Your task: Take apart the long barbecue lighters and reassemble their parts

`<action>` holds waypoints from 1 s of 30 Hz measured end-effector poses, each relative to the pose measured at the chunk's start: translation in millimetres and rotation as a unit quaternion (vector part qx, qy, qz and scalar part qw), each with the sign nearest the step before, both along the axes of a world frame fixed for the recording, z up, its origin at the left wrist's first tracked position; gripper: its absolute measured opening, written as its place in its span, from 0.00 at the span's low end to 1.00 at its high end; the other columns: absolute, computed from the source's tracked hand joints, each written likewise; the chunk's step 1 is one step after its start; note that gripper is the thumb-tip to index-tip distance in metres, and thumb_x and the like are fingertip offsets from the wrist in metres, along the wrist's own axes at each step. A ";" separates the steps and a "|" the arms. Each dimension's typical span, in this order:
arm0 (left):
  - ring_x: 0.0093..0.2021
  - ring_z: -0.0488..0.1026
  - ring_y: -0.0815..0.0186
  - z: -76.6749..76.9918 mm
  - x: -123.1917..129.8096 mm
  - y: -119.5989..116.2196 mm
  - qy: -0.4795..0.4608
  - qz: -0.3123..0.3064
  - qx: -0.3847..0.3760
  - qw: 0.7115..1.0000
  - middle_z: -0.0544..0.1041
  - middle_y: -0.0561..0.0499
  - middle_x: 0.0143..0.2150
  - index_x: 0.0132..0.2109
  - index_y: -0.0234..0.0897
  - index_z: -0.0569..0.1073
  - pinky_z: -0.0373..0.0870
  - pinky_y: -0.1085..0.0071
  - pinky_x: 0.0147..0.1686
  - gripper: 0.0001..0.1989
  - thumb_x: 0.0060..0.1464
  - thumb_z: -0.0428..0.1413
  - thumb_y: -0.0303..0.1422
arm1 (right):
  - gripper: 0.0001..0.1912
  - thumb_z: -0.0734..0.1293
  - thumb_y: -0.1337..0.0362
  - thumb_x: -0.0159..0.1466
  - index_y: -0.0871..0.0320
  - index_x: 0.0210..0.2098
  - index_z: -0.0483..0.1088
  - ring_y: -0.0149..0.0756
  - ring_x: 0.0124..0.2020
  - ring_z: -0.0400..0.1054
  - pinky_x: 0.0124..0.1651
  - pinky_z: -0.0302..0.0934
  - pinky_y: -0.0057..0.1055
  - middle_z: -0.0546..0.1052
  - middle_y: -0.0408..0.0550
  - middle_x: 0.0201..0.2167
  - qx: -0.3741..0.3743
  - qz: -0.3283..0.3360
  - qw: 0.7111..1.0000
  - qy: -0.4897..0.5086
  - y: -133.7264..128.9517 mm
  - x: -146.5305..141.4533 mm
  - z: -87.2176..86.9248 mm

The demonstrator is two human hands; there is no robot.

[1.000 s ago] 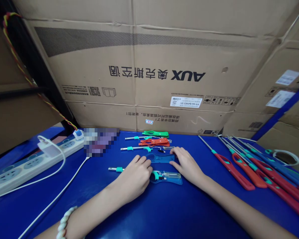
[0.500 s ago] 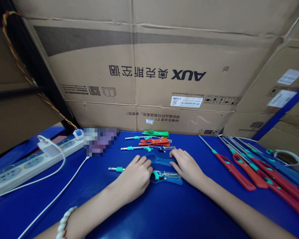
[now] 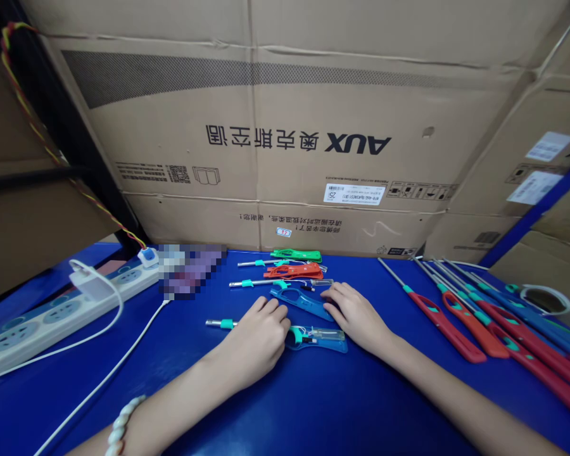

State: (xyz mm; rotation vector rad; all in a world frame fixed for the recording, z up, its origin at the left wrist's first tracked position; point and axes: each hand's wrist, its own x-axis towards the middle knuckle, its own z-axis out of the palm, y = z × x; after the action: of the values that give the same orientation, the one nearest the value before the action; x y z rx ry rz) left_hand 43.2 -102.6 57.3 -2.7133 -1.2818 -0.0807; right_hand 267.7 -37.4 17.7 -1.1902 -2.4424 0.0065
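My left hand (image 3: 259, 332), fingers curled and pressed together, grips the front part of an opened blue lighter (image 3: 335, 345) lying on the table. Its metal tube (image 3: 215, 323) juts out to the left of the hand, and a green trigger, wires and a clear fuel tank (image 3: 327, 333) show to the right. My right hand (image 3: 358, 320) pinches the right end of a loose blue handle half (image 3: 299, 299), which lies slanted just behind the opened lighter. The fingertips of my left hand are partly hidden.
Behind lie an opened red lighter (image 3: 294, 272) and a green one (image 3: 297, 255). Several long lighters (image 3: 449, 326) are spread at the right. A power strip (image 3: 59, 313) with white cables stands at the left. A large cardboard box (image 3: 266, 171) closes off the back.
The loose blue handle half has swung so its left end points farther back, clear of my left hand. My right hand has shifted slightly; the left hand stays almost in place.
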 end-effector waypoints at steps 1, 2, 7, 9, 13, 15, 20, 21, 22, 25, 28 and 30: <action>0.38 0.67 0.58 -0.2 -0.1 0.0 -0.001 0.000 0.002 1.000 0.72 0.46 0.35 0.34 0.34 0.73 0.59 0.63 0.40 0.08 0.57 0.50 0.24 | 0.08 0.61 0.68 0.66 0.58 0.42 0.71 0.42 0.44 0.68 0.47 0.63 0.40 0.75 0.50 0.38 -0.010 0.002 1.000 0.000 0.2 0.7 0.6; 0.38 0.67 0.58 -0.5 -0.2 0.1 -0.001 0.000 0.003 1.000 0.72 0.46 0.35 0.33 0.34 0.73 0.59 0.63 0.40 0.08 0.57 0.50 0.24 | 0.08 0.63 0.66 0.66 0.58 0.42 0.72 0.42 0.44 0.69 0.48 0.63 0.40 0.74 0.50 0.38 -0.021 0.004 1.000 -0.001 0.3 1.2 1.2; 0.38 0.67 0.58 -1.6 -1.3 0.7 -0.001 -0.003 0.004 1.000 0.72 0.46 0.35 0.34 0.34 0.73 0.59 0.62 0.41 0.08 0.58 0.50 0.24 | 0.12 0.70 0.63 0.60 0.58 0.43 0.72 0.43 0.46 0.68 0.50 0.63 0.41 0.73 0.49 0.39 -0.056 0.003 0.998 -0.010 -0.8 0.6 2.1; 0.38 0.67 0.58 -1.7 -1.5 0.8 -0.002 -0.002 0.003 1.000 0.72 0.46 0.35 0.34 0.34 0.73 0.59 0.62 0.41 0.08 0.58 0.50 0.24 | 0.11 0.70 0.66 0.59 0.58 0.41 0.71 0.44 0.47 0.67 0.50 0.62 0.40 0.73 0.49 0.39 -0.051 -0.001 0.999 -0.011 -1.4 -0.6 2.3; 0.38 0.67 0.58 -1.3 -0.7 0.5 -0.006 -0.002 0.004 1.000 0.72 0.46 0.35 0.33 0.34 0.73 0.59 0.62 0.41 0.07 0.57 0.51 0.24 | 0.07 0.68 0.69 0.60 0.57 0.37 0.67 0.44 0.44 0.67 0.46 0.62 0.39 0.73 0.48 0.37 -0.027 -0.005 0.999 -0.032 -1.2 -2.4 2.8; 0.38 0.67 0.58 -0.9 -0.1 0.4 -0.005 -0.002 0.007 1.000 0.72 0.46 0.34 0.33 0.34 0.73 0.59 0.62 0.41 0.08 0.58 0.50 0.24 | 0.05 0.66 0.71 0.60 0.57 0.35 0.65 0.43 0.41 0.67 0.44 0.61 0.38 0.73 0.48 0.35 -0.024 -0.004 0.999 -0.043 -0.6 -3.2 2.9; 0.38 0.67 0.58 -0.6 0.6 0.7 0.003 0.001 -0.004 1.000 0.72 0.46 0.35 0.34 0.34 0.73 0.59 0.62 0.40 0.09 0.59 0.49 0.24 | 0.11 0.63 0.78 0.55 0.56 0.30 0.60 0.41 0.36 0.65 0.42 0.58 0.36 0.71 0.47 0.31 -0.028 -0.002 0.998 -0.055 -0.7 -4.9 4.3; 0.38 0.67 0.58 -0.7 0.6 0.8 0.002 0.000 -0.004 1.000 0.72 0.46 0.35 0.34 0.34 0.73 0.59 0.62 0.40 0.09 0.59 0.49 0.24 | 0.12 0.62 0.78 0.54 0.56 0.30 0.59 0.41 0.36 0.64 0.42 0.58 0.36 0.70 0.46 0.31 -0.030 -0.002 0.998 -0.055 -1.1 -5.2 4.8; 0.38 0.67 0.58 -0.9 0.5 0.9 0.000 -0.001 -0.003 1.000 0.72 0.46 0.35 0.34 0.34 0.73 0.59 0.62 0.40 0.09 0.58 0.49 0.24 | 0.12 0.61 0.78 0.53 0.55 0.30 0.58 0.41 0.35 0.64 0.42 0.57 0.36 0.70 0.46 0.31 -0.033 0.000 0.998 -0.053 -1.5 -5.5 5.2; 0.38 0.67 0.58 -1.3 0.4 0.8 -0.004 -0.003 0.000 1.000 0.72 0.46 0.35 0.33 0.34 0.73 0.59 0.61 0.40 0.09 0.58 0.49 0.24 | 0.12 0.59 0.78 0.53 0.55 0.31 0.57 0.40 0.34 0.63 0.42 0.57 0.37 0.69 0.46 0.31 -0.044 0.005 0.998 -0.044 -2.7 -5.9 5.8; 0.38 0.67 0.58 -1.9 0.0 0.8 -0.004 -0.005 0.002 1.000 0.72 0.46 0.34 0.33 0.33 0.73 0.59 0.61 0.40 0.09 0.58 0.49 0.24 | 0.14 0.57 0.79 0.52 0.55 0.33 0.57 0.40 0.35 0.63 0.43 0.57 0.38 0.69 0.47 0.33 -0.060 0.009 0.998 -0.030 -2.2 -5.2 3.8; 0.38 0.67 0.57 -2.4 -0.3 1.0 -0.005 -0.004 0.002 1.000 0.72 0.46 0.35 0.33 0.33 0.73 0.59 0.61 0.39 0.09 0.58 0.49 0.24 | 0.15 0.56 0.79 0.53 0.55 0.36 0.57 0.40 0.37 0.64 0.45 0.58 0.38 0.70 0.48 0.34 -0.071 0.015 0.997 -0.022 -0.9 -3.9 0.8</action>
State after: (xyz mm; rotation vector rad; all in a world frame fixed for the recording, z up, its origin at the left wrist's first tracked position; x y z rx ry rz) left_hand 42.9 -101.7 54.9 -2.7181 -1.2717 -0.0969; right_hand 263.8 -38.3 18.5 -1.2249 -2.5340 0.1658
